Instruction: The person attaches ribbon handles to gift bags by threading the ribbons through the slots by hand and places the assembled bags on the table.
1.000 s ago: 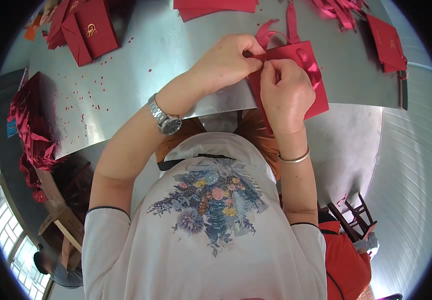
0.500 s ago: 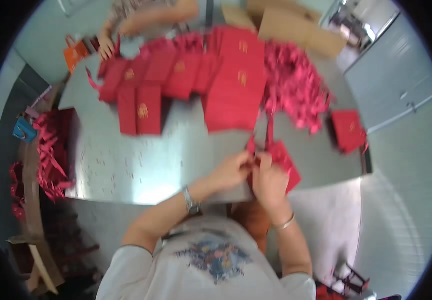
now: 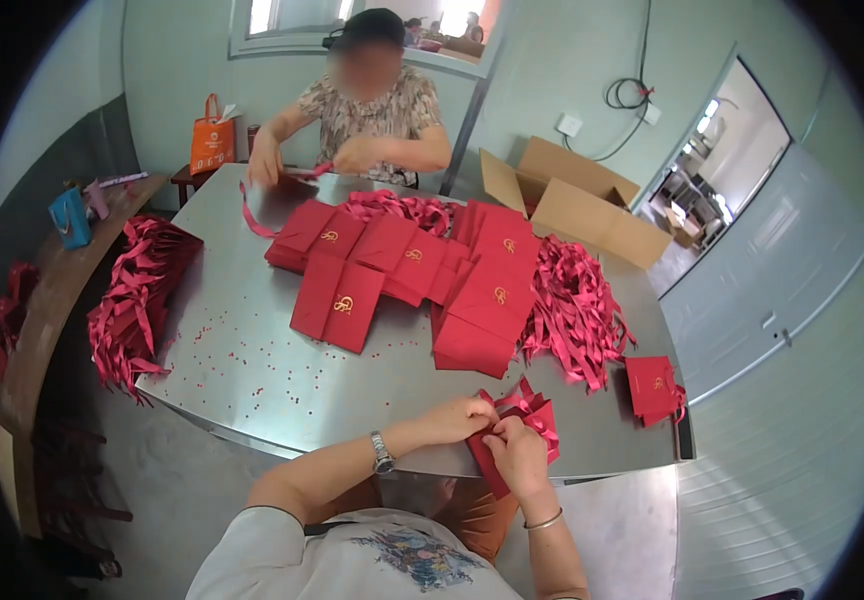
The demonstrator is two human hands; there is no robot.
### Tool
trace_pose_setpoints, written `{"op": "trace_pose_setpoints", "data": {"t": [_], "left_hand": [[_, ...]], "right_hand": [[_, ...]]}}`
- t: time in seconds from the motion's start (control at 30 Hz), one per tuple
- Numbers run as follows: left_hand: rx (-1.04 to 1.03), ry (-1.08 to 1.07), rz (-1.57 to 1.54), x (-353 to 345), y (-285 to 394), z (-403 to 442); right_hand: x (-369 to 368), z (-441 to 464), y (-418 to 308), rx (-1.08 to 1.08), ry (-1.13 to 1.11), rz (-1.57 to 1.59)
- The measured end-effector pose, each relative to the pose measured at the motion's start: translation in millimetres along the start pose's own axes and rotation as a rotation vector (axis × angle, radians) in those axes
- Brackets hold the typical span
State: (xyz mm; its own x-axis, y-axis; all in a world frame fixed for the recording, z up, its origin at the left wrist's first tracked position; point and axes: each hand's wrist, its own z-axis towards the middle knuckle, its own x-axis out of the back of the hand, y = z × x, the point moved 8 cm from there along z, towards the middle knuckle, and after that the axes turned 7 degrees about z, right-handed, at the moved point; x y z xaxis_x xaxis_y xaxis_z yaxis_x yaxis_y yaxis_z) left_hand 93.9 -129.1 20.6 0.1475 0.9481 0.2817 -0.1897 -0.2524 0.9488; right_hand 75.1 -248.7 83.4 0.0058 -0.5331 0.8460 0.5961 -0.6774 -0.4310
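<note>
Close to the near edge of the table, both hands work at a small red paper bag (image 3: pixel 489 468) with a pink-red ribbon (image 3: pixel 527 398). My left hand (image 3: pixel 460 419), with a watch on its wrist, has its fingers closed at the bag's top edge. My right hand (image 3: pixel 522 456), wearing a bangle, pinches close beside it, thumb and fingers together near the mouth of the bag. What exactly lies between the fingertips is hidden. Ahead lie stacked flat red bags (image 3: pixel 484 310) with gold marks, and to their right a heap of ribbons (image 3: pixel 574 315).
Across the metal table (image 3: pixel 242 385) a co-worker (image 3: pixel 377 120) handles another red piece. More bags lie in a pile (image 3: pixel 337 305), in a small stack (image 3: pixel 654 388) at right and in a ribboned bundle (image 3: pixel 142 300) at left. A cardboard box (image 3: pixel 592 215) stands behind.
The view has tilted up, bringing the co-worker and the back wall into sight. My hands stay together at the bag, whose ribbon now lies lower over it.
</note>
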Motion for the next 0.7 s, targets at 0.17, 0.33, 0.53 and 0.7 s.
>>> {"op": "trace_pose_setpoints", "data": {"t": [0.17,0.33,0.53,0.7], "left_hand": [[-0.062,-0.275,0.25,7.9,29.1,-12.8],[-0.249,-0.209,0.422,22.6,42.5,-27.7],[-0.302,-0.026,0.626,24.0,34.1,-46.1],[-0.19,0.073,0.827,35.4,50.2,-59.9]], "right_hand": [[3.8,0.9,-27.8,0.099,-0.033,0.13],[-2.4,-0.8,-43.6,0.174,0.003,0.167],[-11.0,0.2,-57.3,0.225,-0.056,0.097],[-17.6,3.2,-64.2,0.276,-0.066,-0.023]]}}
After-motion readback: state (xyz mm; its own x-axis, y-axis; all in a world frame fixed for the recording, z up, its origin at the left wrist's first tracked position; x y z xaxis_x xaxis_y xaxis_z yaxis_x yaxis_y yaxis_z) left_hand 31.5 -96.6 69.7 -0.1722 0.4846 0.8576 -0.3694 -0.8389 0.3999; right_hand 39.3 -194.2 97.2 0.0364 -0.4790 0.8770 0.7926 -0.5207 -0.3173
